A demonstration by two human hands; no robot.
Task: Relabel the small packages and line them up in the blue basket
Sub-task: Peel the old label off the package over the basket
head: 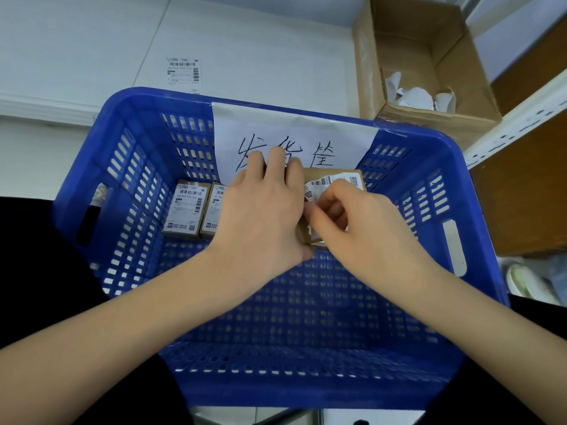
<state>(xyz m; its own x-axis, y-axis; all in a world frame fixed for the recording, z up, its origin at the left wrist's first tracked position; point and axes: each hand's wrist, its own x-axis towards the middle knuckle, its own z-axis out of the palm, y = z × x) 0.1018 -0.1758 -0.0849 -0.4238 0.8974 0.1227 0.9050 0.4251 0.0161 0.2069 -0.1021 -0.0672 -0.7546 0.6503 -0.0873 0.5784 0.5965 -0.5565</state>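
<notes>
Blue basket (399, 302) below, two labelled packages (185, 210) at far wall. Left hand (260, 216) grips brown package (331, 176); right hand (352, 219) fingers pinch its label (313, 191).

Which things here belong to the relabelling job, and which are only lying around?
Job: blue plastic basket; two labelled brown packages inside; brown package held by left hand; its white label, pinched by right hand.

Around: open cardboard box with paper scraps; handwritten paper sign.
</notes>
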